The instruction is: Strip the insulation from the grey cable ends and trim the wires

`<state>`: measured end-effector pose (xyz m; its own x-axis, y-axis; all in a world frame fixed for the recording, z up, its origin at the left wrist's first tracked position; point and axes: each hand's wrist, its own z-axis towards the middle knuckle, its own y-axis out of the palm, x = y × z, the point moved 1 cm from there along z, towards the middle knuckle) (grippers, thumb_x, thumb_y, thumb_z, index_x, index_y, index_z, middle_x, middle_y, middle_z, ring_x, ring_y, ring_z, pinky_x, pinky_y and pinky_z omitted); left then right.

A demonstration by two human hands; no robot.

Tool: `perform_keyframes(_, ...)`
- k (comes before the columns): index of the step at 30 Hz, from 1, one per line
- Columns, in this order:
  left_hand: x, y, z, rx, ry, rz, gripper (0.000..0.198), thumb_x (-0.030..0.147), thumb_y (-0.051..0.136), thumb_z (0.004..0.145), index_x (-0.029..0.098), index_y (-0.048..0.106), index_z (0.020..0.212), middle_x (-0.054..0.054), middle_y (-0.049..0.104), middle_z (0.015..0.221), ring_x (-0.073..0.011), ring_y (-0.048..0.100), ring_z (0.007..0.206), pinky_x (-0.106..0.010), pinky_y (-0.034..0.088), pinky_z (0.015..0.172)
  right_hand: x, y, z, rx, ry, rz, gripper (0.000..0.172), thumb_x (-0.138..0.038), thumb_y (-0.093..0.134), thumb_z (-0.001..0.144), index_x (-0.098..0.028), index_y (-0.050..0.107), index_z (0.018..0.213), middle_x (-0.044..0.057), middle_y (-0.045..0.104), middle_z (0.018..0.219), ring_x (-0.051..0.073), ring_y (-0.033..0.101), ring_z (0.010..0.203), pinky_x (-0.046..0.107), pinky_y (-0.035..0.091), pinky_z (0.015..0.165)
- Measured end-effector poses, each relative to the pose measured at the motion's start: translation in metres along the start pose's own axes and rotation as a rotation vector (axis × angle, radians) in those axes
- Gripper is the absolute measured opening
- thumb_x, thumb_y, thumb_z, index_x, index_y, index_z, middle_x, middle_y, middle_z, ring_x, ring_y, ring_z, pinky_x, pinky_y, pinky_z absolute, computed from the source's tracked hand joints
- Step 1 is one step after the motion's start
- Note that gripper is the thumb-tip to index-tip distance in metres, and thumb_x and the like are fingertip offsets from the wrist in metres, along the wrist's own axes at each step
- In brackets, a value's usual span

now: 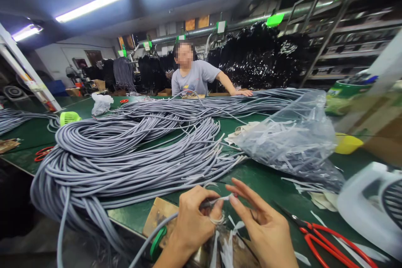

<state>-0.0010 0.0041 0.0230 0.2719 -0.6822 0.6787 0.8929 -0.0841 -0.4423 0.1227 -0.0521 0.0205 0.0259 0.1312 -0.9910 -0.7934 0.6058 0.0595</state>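
Note:
My left hand (193, 220) is closed around the end of a grey cable (150, 238) that runs off the table's front edge. My right hand (262, 224) pinches a thin white strip (224, 198) at that cable's tip, its other fingers spread. Loose white strips (228, 245) lie under both hands. A large coil of grey cables (125, 150) covers the green table (266, 180) just beyond my hands.
A clear plastic bag of white scraps (289, 142) lies at right. Red-handled scissors (326, 240) rest near my right hand, a white fan (370, 205) beyond them. Across the table a person in a grey shirt (196, 77) handles cables. A green fan (69, 117) stands at left.

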Motion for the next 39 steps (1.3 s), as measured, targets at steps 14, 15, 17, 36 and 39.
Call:
perform_keyframes(14,0.0045,-0.0028,-0.0002,0.048,0.037,-0.030,0.011,0.017,0.057,0.078,0.013,0.067,0.075,-0.005,0.064,0.064,-0.0114,0.058,0.053,-0.018,0.043,0.048,0.0037,-0.0016,0.0031,0.027,0.035,0.066,0.039,-0.039,0.076,0.054,-0.015,0.072,0.085,0.010,0.071,0.080,0.021,0.067,0.069,0.023,0.055,0.062)
perform_keyframes(15,0.0043,-0.0027,-0.0006,0.039,0.033,-0.027,0.011,0.018,0.057,0.078,0.013,0.067,0.075,-0.005,0.064,0.064,-0.0117,0.058,0.054,-0.018,0.043,0.049,0.0037,-0.0014,0.0031,0.016,0.028,0.069,0.039,-0.038,0.075,0.055,-0.016,0.072,0.087,0.010,0.071,0.084,0.021,0.067,0.072,0.023,0.055,0.063)
perform_keyframes(17,0.0045,-0.0029,-0.0009,0.018,0.021,-0.022,0.011,0.018,0.057,0.079,0.014,0.066,0.076,-0.004,0.064,0.064,-0.0119,0.058,0.054,-0.018,0.043,0.049,0.0027,-0.0006,0.0032,-0.022,0.014,0.083,0.039,-0.038,0.074,0.057,-0.017,0.071,0.090,0.011,0.071,0.088,0.021,0.067,0.075,0.025,0.056,0.066)
perform_keyframes(36,0.0051,-0.0039,0.0010,0.046,-0.007,-0.034,0.013,0.018,0.053,0.082,0.016,0.065,0.078,-0.004,0.066,0.067,-0.0137,0.060,0.060,-0.021,0.046,0.054,-0.0002,0.0019,0.0031,-0.043,0.041,0.062,0.033,-0.035,0.074,0.054,-0.015,0.071,0.080,0.008,0.071,0.071,0.021,0.067,0.065,0.025,0.056,0.063)
perform_keyframes(39,0.0045,-0.0026,0.0003,-0.005,-0.005,-0.027,0.015,0.019,0.051,0.083,0.016,0.064,0.076,-0.004,0.065,0.067,-0.0136,0.059,0.058,-0.021,0.045,0.053,-0.0012,0.0006,0.0016,0.027,0.011,0.076,0.034,-0.037,0.072,0.057,-0.017,0.072,0.085,0.010,0.072,0.085,0.023,0.068,0.077,0.027,0.056,0.070)
